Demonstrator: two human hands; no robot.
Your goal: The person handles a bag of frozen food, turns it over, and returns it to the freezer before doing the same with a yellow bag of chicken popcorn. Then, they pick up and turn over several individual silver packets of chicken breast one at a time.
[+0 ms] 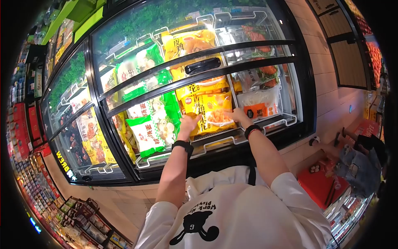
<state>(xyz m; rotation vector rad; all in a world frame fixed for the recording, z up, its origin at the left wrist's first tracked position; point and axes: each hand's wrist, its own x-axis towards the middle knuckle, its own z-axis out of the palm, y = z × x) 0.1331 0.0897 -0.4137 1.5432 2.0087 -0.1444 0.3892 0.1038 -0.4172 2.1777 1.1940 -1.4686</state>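
A yellow food bag with a picture of golden, bite-size pieces lies at the front of a middle row inside an open-topped freezer. My left hand grips its left edge, fingers closed on the plastic. On the opposite edge, my right hand pinches the bag between thumb and fingers. Behind it stand more yellow bags, partly under the glass. Left of my left hand is a green-and-white bag with a clear window. A clear bag with an orange label lies to the right of my right hand.
Sliding glass lids with a black handle cover the freezer's rear part. White wire dividers separate the rows, and a black frame edges the freezer. At right, a person is near a red table. Stocked shelves stand at left.
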